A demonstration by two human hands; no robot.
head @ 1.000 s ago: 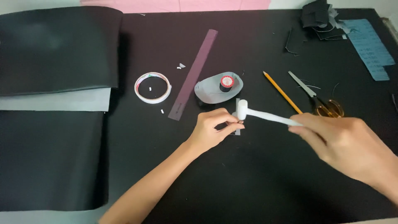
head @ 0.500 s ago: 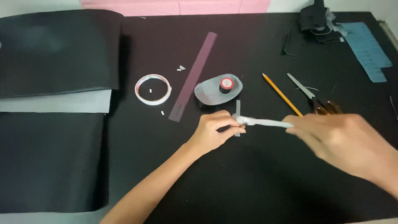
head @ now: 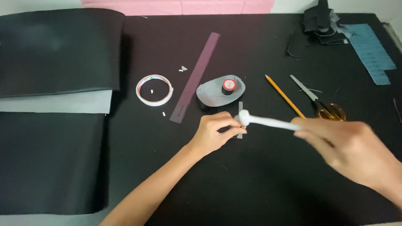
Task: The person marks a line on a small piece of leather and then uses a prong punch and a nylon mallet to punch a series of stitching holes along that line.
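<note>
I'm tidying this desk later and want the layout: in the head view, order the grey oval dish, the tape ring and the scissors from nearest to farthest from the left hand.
From the left hand:
1. Grey oval dish, just above it.
2. Tape ring, up and to the left.
3. Scissors, far to the right.

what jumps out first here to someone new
The right hand swings a small white hammer at centre, its head by the left hand, which pins a thin grey strip. Behind them lie a white tape ring and a yellow pencil.
</note>
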